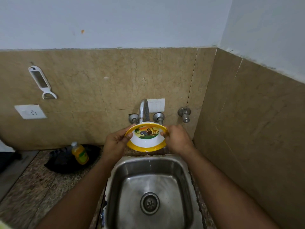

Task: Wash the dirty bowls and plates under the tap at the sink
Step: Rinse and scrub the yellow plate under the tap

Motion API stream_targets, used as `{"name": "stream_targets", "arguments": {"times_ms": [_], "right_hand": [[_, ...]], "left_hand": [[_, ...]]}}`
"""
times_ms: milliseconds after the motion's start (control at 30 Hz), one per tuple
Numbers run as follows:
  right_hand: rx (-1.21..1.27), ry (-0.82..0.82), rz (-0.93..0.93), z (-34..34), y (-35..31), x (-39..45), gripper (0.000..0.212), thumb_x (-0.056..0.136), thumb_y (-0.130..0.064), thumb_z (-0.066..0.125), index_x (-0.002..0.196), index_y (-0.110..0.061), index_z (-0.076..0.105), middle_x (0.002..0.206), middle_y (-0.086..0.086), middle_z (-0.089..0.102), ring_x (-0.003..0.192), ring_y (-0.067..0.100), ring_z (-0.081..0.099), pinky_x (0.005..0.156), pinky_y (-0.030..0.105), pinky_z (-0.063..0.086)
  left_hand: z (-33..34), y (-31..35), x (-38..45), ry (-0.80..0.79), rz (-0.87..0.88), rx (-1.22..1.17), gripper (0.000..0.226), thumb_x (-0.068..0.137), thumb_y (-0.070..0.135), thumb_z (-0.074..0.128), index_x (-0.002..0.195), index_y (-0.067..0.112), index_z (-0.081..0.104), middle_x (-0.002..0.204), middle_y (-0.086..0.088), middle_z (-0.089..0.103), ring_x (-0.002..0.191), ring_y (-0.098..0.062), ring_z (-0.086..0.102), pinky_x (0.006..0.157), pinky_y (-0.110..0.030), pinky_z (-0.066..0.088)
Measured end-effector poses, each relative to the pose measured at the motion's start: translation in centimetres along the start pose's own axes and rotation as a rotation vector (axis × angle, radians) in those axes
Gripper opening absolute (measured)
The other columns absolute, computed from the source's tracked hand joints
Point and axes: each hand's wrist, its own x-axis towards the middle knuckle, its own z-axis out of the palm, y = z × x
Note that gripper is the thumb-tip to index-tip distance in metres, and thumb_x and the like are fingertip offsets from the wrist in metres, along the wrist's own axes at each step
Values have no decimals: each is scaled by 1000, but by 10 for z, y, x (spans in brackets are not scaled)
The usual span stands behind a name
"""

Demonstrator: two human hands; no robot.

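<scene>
- Bowl (146,138): white inside, yellow rim, cartoon animal picture on the inner wall; held in the air, tilted with its opening toward the camera, just below the spout of the tap (144,109) and above the back edge of the sink (115,182).
- Left hand (115,142): gripping the bowl's left rim, thumb curled over onto the inner face, fingers hidden behind the bowl.
- Right hand (177,139): gripping the bowl's right rim, thumb tip pinched onto the inner edge, remaining fingers wrapped behind.
- Thin line of water falling from the bowl's lower rim into the sink.
- Sink: steel basin set in a speckled stone counter (36,182), round drain (149,203) near its middle, wet sheen on the bottom.
- Tap: curved metal spout on the tiled wall, one valve on each side; separate metal valve (184,114) farther right.
- White switch plate (156,105) directly behind the tap.
- Bottle of yellow liquid (80,153) on the counter left of the sink, standing against a dark crumpled cloth or bag (61,164).
- White peeler (42,81) hanging from a hook on the wall at upper left; white socket (30,111) below it.
</scene>
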Motion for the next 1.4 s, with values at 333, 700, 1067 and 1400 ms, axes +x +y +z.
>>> {"name": "stream_targets", "arguments": {"times_ms": [333,700,1067,1400], "right_hand": [[-42,66,-54,-12,-2,1,21,95,-33,63,107,-19,73,96,12,74,91,35,67,69,37,50],[-29,79,-94,-15,-5,-8,17,94,-30,63,108,-22,70,93,13,74,88,37,68,70,44,56],[-19,75,-94,-19,-11,-14,17,96,-29,63,108,-21,71,94,13,73,89,36,66,71,42,54],[0,-8,-19,-15,-17,-22,18,98,-31,64,110,-19,71,98,12,73,92,33,67,72,37,52]], "left_hand": [[-1,9,2,-11,40,0,34,101,9,61,134,11,67,127,7,73,123,-11,65,97,-20,54],[-2,16,-6,1,32,4,33,101,9,62,133,11,68,121,15,74,117,-2,67,90,-15,54],[-9,21,-10,-20,46,24,33,101,13,61,133,18,69,127,7,73,123,-11,65,103,-36,54],[-10,18,-21,-15,28,26,32,101,8,61,129,19,69,121,11,75,118,-9,68,98,-25,55]]}}
